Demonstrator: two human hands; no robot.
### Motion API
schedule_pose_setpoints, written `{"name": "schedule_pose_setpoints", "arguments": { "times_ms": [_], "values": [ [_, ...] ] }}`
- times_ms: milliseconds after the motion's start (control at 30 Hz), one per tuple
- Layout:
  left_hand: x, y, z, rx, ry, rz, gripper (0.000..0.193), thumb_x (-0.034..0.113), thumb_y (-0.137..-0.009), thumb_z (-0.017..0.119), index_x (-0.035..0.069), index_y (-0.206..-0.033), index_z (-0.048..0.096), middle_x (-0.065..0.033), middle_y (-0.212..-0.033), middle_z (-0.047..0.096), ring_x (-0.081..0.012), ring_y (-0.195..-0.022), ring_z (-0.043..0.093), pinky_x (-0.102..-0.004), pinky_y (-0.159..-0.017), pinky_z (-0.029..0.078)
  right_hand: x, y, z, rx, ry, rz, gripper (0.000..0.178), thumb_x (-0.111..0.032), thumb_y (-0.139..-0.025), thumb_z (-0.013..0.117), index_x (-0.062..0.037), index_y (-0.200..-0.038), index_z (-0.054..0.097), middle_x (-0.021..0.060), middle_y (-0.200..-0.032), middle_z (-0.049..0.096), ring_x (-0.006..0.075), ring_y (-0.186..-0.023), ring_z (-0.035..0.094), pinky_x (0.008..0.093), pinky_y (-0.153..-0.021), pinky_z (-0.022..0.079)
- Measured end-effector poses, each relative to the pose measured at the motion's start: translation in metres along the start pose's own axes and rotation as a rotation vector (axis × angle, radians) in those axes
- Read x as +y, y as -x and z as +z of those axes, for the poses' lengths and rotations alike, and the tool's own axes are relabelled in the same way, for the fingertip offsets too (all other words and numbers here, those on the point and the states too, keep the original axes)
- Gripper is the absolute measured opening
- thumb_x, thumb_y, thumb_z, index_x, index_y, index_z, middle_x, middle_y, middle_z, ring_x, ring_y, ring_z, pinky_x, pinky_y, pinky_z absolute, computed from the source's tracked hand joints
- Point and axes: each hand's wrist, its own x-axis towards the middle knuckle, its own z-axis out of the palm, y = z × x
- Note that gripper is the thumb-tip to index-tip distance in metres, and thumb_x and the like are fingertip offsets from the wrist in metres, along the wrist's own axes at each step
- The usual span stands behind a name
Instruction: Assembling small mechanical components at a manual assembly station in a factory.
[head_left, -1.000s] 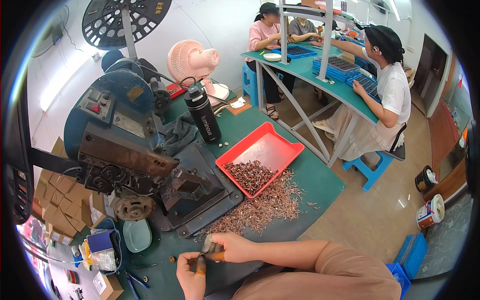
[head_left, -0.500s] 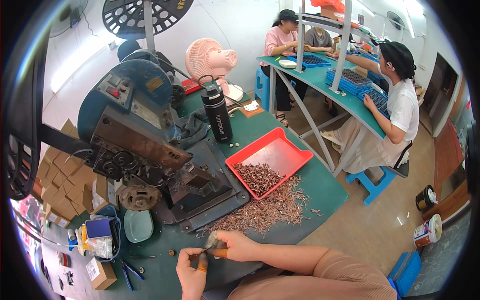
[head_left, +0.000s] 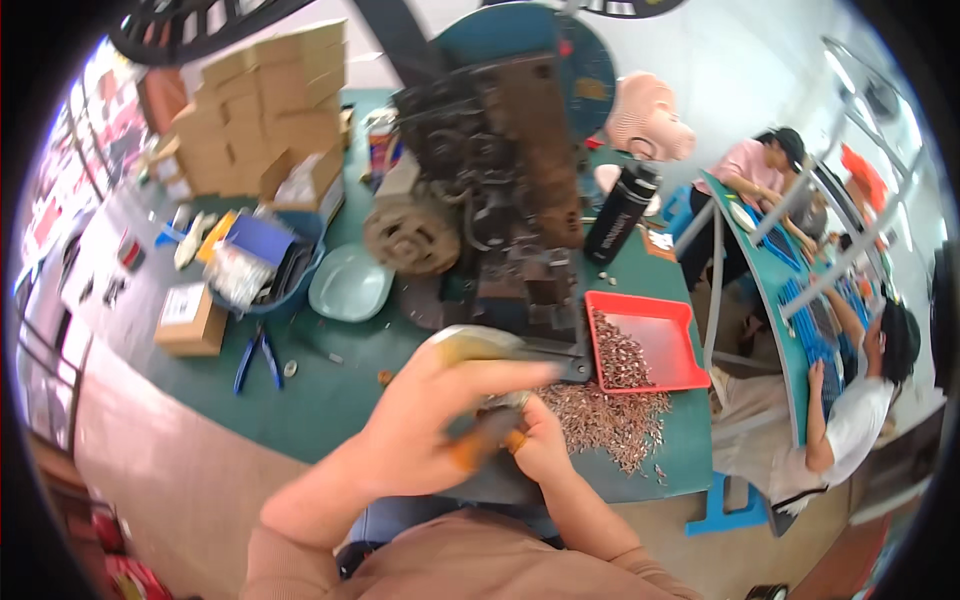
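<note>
My left hand (head_left: 420,420) is raised nearest to me and smeared by motion. Its fingers stretch to the right, apart from the thumb; a yellowish covering shows along one finger, and orange and dark wrapping on the thumb. Right beside it, my right hand (head_left: 543,442) has its fingers curled together, with an orange band on one. Whatever those fingers hold, if anything, is hidden, and I cannot tell whether the hands touch. Beyond them lies a pile of small copper-coloured metal pieces (head_left: 620,428). More such pieces fill the left part of a red tray (head_left: 665,350).
A dark press machine (head_left: 520,210) stands ahead. Leftward are a pale dish (head_left: 350,285), blue-handled pliers (head_left: 258,360), a filled blue basket (head_left: 300,285) and a cardboard box (head_left: 190,322). A black bottle (head_left: 622,212) stands behind the tray. Co-workers sit at another table (head_left: 760,290) rightward.
The view has swung left, so the machine and tray appear further right. My left hand has risen and passed over towards my right hand, its fingers now stretched out.
</note>
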Motion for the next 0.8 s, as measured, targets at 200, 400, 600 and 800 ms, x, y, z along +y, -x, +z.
{"name": "schedule_pose_setpoints", "arguments": {
  "times_ms": [200, 400, 600, 800],
  "values": [
    [0.124, -0.056, 0.000, 0.085, -0.338, 0.283, 0.016, 0.015, -0.078, 0.052, 0.000, -0.084, 0.055, -0.0091, -0.084, 0.059, -0.0195, -0.077, 0.057, -0.0338, -0.063, 0.046, 0.031, 0.014, -0.032, -0.310, -0.652, -0.241, 0.025, -0.030, -0.094, 0.044, -0.0086, -0.096, 0.057, 0.0102, -0.096, 0.063, 0.0240, -0.089, 0.059, 0.0432, -0.084, 0.045],
    [0.114, 0.024, -0.045, 0.153, -0.256, 0.197, 0.024, 0.021, -0.081, 0.052, 0.000, -0.091, 0.054, -0.0132, -0.091, 0.058, -0.0224, -0.080, 0.058, -0.0344, -0.067, 0.047, 0.016, -0.006, -0.010, 0.026, 0.073, 0.155, 0.017, -0.005, -0.085, 0.067, -0.0070, -0.097, 0.054, 0.0010, -0.084, 0.062, 0.0082, -0.072, 0.058, 0.0223, -0.066, 0.046],
    [0.120, 0.104, -0.080, 0.224, -0.177, 0.178, 0.033, 0.029, -0.086, 0.053, -0.001, -0.099, 0.054, -0.0181, -0.098, 0.057, -0.0259, -0.085, 0.059, -0.0350, -0.073, 0.048, -0.007, 0.000, -0.001, -0.010, 0.175, 0.117, 0.015, -0.018, -0.089, 0.063, -0.0097, -0.100, 0.058, 0.0024, -0.089, 0.065, 0.0127, -0.075, 0.062, 0.0239, -0.065, 0.048],
    [0.104, 0.143, -0.108, 0.262, -0.052, 0.221, 0.043, 0.037, -0.090, 0.053, -0.002, -0.107, 0.053, -0.0231, -0.106, 0.057, -0.0294, -0.089, 0.060, -0.0357, -0.078, 0.049, -0.005, -0.003, -0.009, 0.003, 0.143, 0.123, 0.020, -0.014, -0.085, 0.070, -0.0100, -0.099, 0.056, -0.0013, -0.080, 0.062, 0.0056, -0.071, 0.058, 0.0193, -0.059, 0.040]
  ]
}}
